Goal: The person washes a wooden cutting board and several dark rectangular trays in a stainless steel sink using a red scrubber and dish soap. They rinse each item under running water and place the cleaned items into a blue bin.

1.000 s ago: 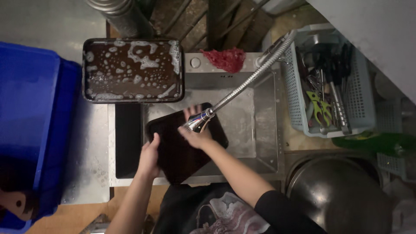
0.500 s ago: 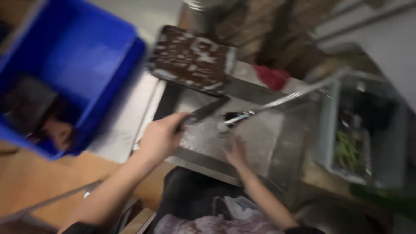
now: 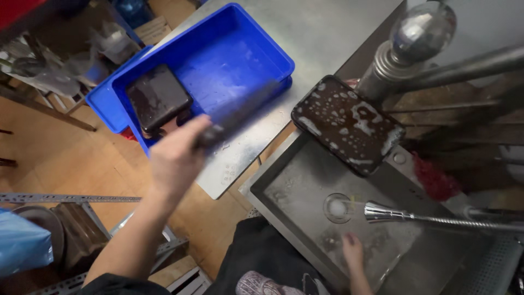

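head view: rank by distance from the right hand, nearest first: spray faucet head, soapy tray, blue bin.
From the right hand, low in the sink:
1. Spray faucet head, just above it, over the basin.
2. Soapy tray, on the sink's far rim.
3. Blue bin, far left on the metal counter.

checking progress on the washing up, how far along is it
Done: one dark square plate already lies in the blue crate. In hand: the left hand holds another dark plate, blurred, over the crate's edge; the right hand is down in the steel sink by the faucet sprayer. Left: the tray of brown sudsy water sits at the sink's corner.
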Motion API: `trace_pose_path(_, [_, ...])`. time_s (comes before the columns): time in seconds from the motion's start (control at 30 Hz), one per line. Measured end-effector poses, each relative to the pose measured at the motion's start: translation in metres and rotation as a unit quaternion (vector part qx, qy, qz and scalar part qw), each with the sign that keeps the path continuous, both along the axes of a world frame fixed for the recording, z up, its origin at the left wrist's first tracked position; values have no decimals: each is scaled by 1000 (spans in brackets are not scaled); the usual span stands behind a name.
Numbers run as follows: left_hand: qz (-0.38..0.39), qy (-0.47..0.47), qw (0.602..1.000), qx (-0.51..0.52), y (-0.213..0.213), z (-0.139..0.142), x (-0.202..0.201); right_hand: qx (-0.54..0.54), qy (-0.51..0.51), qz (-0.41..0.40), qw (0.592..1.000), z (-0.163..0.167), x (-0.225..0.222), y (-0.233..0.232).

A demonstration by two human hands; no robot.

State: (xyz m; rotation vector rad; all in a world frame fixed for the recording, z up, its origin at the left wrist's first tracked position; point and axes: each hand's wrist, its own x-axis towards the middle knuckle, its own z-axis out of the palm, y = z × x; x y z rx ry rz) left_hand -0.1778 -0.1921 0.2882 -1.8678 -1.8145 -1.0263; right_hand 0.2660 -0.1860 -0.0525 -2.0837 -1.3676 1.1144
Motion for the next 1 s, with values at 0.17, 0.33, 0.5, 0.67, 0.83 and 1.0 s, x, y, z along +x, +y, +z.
trace_pose_path(0.17, [93,85,991,51,24,-75,-130,-80,239,-151,956,9,-51,35])
trace_pose_path(0.33, [155,186,970,-33,51,-168,-233,-34,465,-313,828,23,-61,81])
trace_pose_path(0.5, [168,162,958,-165,69,-206,-249,44,576,-442,686,24,-48,106])
trace_pose_path(0.67, [-24,-122,978,-166,148,-206,-150,65,544,-436,714,29,-50,114])
trace_pose_path(0.83, [-169,-393,850,-307,256,-218,21,104,577,-470,660,36,-65,116])
trace_pose_path(1.0, [-44,-467,816,-338,293,-210,89,105,683,-458,559,40,-64,93])
